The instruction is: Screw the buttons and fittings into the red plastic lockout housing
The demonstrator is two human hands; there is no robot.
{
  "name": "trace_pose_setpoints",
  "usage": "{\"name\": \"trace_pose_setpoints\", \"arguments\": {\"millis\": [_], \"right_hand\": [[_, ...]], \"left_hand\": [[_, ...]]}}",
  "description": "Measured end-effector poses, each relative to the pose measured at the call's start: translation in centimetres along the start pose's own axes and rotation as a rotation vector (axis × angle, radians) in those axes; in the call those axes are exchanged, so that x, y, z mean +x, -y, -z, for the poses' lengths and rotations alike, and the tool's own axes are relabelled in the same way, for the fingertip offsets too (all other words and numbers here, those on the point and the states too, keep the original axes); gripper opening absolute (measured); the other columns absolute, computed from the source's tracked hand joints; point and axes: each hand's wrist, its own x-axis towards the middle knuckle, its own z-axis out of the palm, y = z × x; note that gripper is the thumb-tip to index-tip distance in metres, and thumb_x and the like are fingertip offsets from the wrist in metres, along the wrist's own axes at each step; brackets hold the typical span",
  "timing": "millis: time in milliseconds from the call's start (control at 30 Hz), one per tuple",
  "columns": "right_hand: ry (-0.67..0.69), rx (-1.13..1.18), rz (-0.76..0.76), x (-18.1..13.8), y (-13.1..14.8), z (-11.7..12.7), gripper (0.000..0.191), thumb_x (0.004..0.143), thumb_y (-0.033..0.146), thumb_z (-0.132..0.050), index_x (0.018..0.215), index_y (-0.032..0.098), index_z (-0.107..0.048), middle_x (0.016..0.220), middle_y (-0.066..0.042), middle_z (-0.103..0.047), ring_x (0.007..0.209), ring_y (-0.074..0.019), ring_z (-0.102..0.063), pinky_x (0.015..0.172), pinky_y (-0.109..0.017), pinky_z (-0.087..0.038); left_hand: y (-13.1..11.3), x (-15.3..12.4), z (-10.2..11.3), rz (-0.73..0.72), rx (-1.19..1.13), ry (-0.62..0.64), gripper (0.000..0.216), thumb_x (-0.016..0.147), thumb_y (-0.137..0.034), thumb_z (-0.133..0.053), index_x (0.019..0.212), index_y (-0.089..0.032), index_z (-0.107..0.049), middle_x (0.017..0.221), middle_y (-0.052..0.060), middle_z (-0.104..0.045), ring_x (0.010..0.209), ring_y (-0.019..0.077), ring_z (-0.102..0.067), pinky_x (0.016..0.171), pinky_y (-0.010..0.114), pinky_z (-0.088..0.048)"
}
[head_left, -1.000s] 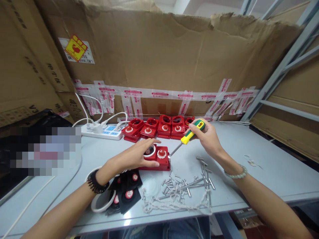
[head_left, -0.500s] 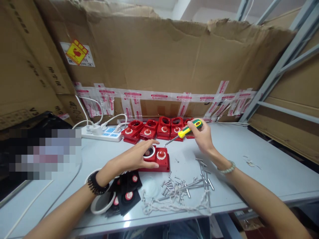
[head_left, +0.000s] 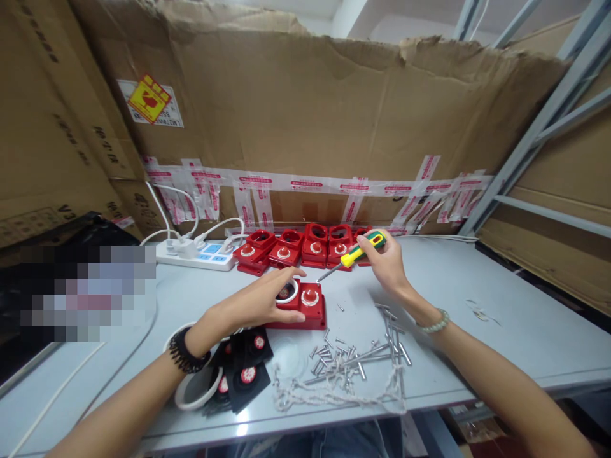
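Note:
My left hand (head_left: 260,299) spans a red alarm housing (head_left: 312,312) on the table, thumb on the near side and fingers over the far side. The housing has a small red dome and a white-ringed round opening, partly covered by that hand. In my right hand (head_left: 387,259) is a screwdriver (head_left: 356,254) with a yellow and green handle. Its shaft slants down leftward, with the tip at the housing's far right corner; a small bright spot shows there, too small to make out. One loose screw (head_left: 340,307) lies right of the housing.
Several similar red housings (head_left: 315,245) stand along the back by a white power strip (head_left: 200,254). Loose screws (head_left: 329,362) and white cord (head_left: 334,397) lie near the front edge. Black square pieces (head_left: 248,385) and white rings (head_left: 191,402) sit by my left wrist. Cardboard (head_left: 286,114) walls the back.
Almost nothing differs. Both hands hold the same places, and the screwdriver tip stays at the housing's corner; the whole view has shifted very slightly.

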Motion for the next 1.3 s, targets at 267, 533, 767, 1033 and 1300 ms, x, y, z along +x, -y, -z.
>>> {"name": "trace_pose_setpoints", "arguments": {"millis": [267,533,767,1033,1300], "right_hand": [[0.022,-0.075,0.079,0.1,-0.6,-0.1,0.031,0.071,0.045,-0.067,0.082,0.022,-0.050,0.072,0.001,-0.054,0.064,-0.0160,-0.058,0.054,-0.030,-0.054],[0.084,-0.330,0.313,0.2,1.6,-0.7,0.021,0.077,0.038,-0.060,0.079,0.022,-0.048,0.068,0.004,-0.048,0.059,-0.0111,-0.047,0.055,-0.025,-0.041],[0.409,-0.614,0.515,-0.2,5.8,-3.6,0.021,0.085,0.035,-0.051,0.103,0.024,-0.049,0.063,0.005,-0.048,0.051,-0.0098,-0.040,0.054,-0.025,-0.034],[0.690,-0.681,0.518,-0.3,7.9,-4.2,0.024,0.090,0.027,-0.036,0.111,0.025,-0.048,0.056,0.007,-0.047,0.047,-0.0101,-0.037,0.054,-0.025,-0.030],[0.584,-0.798,0.586,0.4,8.5,-4.6,0.018,0.087,0.038,-0.049,0.082,0.021,-0.053,0.059,0.003,-0.051,0.050,-0.0095,-0.033,0.055,-0.026,-0.026]], "left_hand": [[0.0,0.1,0.0,0.009,0.008,0.007,0.073,0.072,-0.059,-0.064,0.131,-0.024,-0.038,0.133,0.011,-0.048,0.117,0.0287,-0.049,0.095,0.037,-0.040],[-0.2,0.1,0.0,-0.016,0.010,-0.010,0.067,0.073,-0.057,-0.064,0.128,-0.025,-0.041,0.130,0.010,-0.050,0.115,0.0283,-0.050,0.094,0.038,-0.041],[-0.4,0.3,0.1,-0.046,0.080,0.005,0.060,0.074,-0.060,-0.061,0.121,-0.026,-0.047,0.120,0.008,-0.054,0.105,0.0278,-0.053,0.087,0.036,-0.042],[-0.7,0.4,0.3,-0.074,0.107,0.030,0.050,0.077,-0.057,-0.060,0.114,-0.024,-0.052,0.118,0.007,-0.052,0.102,0.0269,-0.053,0.086,0.035,-0.041],[-0.6,0.3,0.5,-0.074,0.093,0.059,0.050,0.078,-0.056,-0.060,0.117,-0.026,-0.052,0.119,0.007,-0.050,0.106,0.0275,-0.052,0.087,0.034,-0.040]]}}
